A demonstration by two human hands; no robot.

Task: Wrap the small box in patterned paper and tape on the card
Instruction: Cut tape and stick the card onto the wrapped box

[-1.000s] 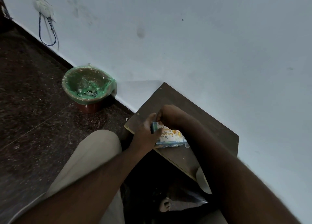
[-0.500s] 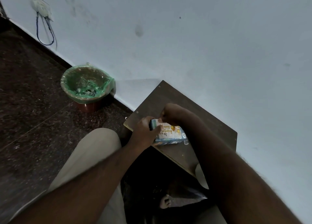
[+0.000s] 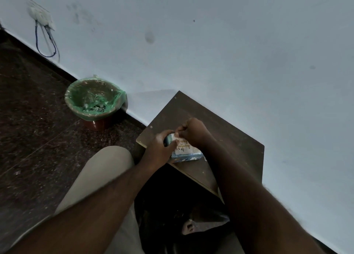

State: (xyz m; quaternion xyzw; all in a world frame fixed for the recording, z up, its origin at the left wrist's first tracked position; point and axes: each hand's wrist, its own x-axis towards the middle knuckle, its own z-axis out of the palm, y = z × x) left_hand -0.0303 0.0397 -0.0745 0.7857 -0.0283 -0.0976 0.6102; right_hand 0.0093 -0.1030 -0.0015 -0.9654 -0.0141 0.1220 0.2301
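Observation:
A small box (image 3: 188,157) wrapped in blue patterned paper lies on the dark wooden table (image 3: 226,144), near its front edge. On top of the box lies a white card (image 3: 183,145) with gold "Happy Birthday" lettering. My left hand (image 3: 161,150) grips the left end of the box, thumb on the card's edge. My right hand (image 3: 193,132) is curled over the card's far corner, fingertips pinching or pressing there; what they hold is too small to tell.
A brown bin (image 3: 94,105) lined with a green bag stands on the dark floor by the white wall (image 3: 229,52). My knee in beige trousers (image 3: 107,169) is left of the table. A socket with hanging cables (image 3: 41,16) is on the wall far left.
My right hand shifted slightly along the card's far edge and my left hand's thumb slid onto the card. The box stayed in place.

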